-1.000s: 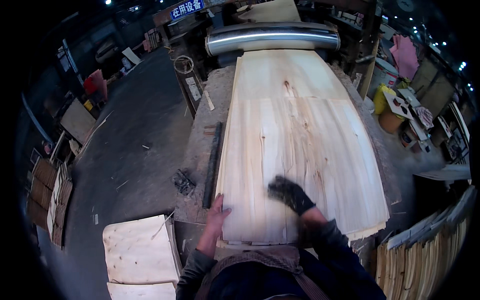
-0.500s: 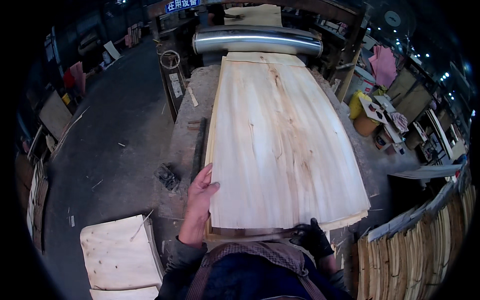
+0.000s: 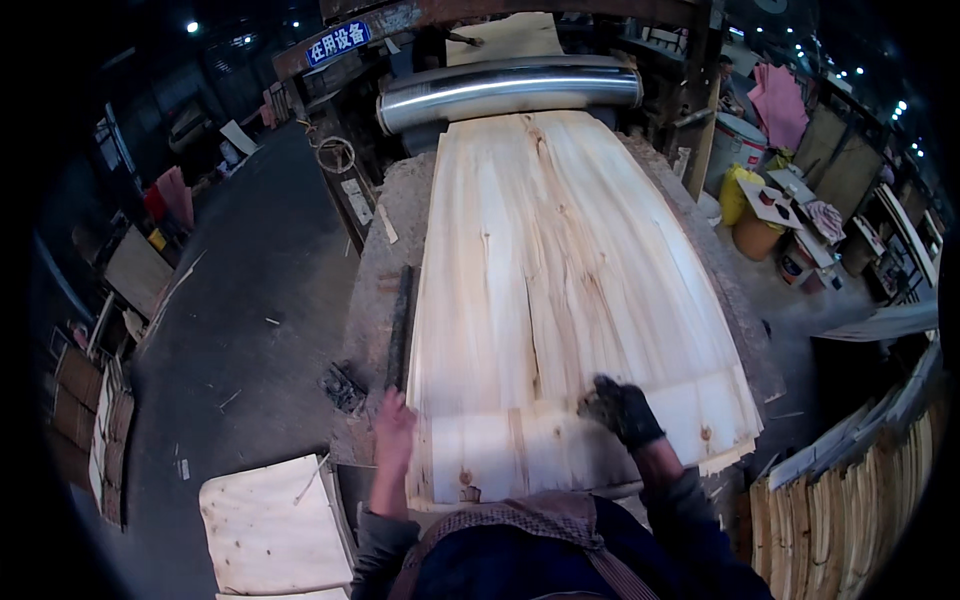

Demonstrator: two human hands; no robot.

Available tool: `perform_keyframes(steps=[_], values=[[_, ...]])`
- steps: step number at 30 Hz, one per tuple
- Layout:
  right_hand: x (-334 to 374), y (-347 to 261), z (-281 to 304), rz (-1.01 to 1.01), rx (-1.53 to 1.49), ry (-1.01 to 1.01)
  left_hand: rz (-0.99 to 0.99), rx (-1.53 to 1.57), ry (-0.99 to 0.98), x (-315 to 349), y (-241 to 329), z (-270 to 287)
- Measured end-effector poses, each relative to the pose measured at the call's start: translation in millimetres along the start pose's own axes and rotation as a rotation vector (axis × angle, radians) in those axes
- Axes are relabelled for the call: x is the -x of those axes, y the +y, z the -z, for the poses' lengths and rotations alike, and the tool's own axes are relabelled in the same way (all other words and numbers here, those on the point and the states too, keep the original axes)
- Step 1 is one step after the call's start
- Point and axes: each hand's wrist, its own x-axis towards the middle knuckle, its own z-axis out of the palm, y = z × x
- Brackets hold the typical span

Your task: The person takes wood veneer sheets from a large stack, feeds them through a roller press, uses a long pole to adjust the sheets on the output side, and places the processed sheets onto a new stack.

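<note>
A long, pale wood veneer sheet (image 3: 560, 270) with brown streaks and knots lies on top of a stack, its far end close to a shiny metal roller (image 3: 510, 92). At its near end, a strip of the sheet beneath (image 3: 560, 450) shows. My left hand (image 3: 394, 430), bare and blurred, is beside the stack's near left edge; its fingers look loose, with nothing seen in them. Over the near part of the veneer is my right hand (image 3: 625, 412) in a black glove. Its fingers are apart and hold nothing I can see; whether they touch the wood is unclear.
A dark bar (image 3: 398, 325) and a black lump (image 3: 343, 388) lie left of the stack. Another veneer pile (image 3: 275, 525) is at the lower left. Upright veneer bundles (image 3: 845, 505) stand at the lower right. Beyond the roller, a person's hand (image 3: 465, 39) shows by another sheet.
The top veneer sheet has slid away toward the roller, baring a strip underneath. My left hand has come off its edge, and my right hand has moved up over the wood. The view has shifted slightly.
</note>
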Motion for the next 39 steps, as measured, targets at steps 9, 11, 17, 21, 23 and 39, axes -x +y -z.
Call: perform_keyframes(steps=[9,11,17,21,23,39], values=[[-164.0,-44.6,-47.6,0.126,-0.301,-0.18,-0.127,-0.704,-0.089,35.0,-31.2,-26.0],[-150.5,-31.2,-54.0,0.097,-0.248,-0.155,-0.138,-0.722,-0.098,34.7,-33.2,-26.2],[-15.4,37.5,-49.8,-0.112,-0.141,-0.392,0.29,0.16,-0.135,26.6,-30.0,-5.5],[80.1,48.3,-50.6,-0.306,-0.134,-0.258,0.445,0.676,-0.265,18.6,1.5,-7.1],[113.6,51.4,-49.5,-0.376,-0.154,-0.107,0.345,0.675,-0.194,20.8,0.8,-11.4],[153.8,75.5,-2.7,0.026,-0.256,-0.011,0.229,0.795,-0.237,20.6,44.0,-2.1]])
